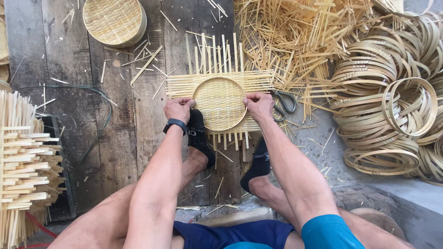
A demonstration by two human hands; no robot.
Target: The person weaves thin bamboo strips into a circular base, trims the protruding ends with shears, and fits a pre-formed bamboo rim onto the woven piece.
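Head view looks straight down on two bare arms that reach forward to a round woven bamboo tray (219, 103) lying on a wooden plank floor (115, 124). Left hand (178, 109) has its grip closed on the left edge of the tray, fingers curled over the rim, and a black wristband (175, 125) sits on that wrist. Right hand (259, 106) grips the right edge in the same way, fingers folded down on the rim. The tray rests on top of a flat mat of loose bamboo strips (221, 83), whose free ends stick out to the left, to the right, upward and downward past the round shape. Two feet in black socks (200, 136) press on the lower part of the mat, one near each hand. Just beside the right hand, a pair of scissors (284, 105) lies on the floor, partly under strips. Farther right is a large heap of bamboo hoops (392, 110), and above the scissors a loose pile of cut bamboo sticks (295, 37). At the top left stands a stack of finished round woven trays (114, 20). At the left edge a bundle of bamboo slats (20, 175) is stacked crosswise.
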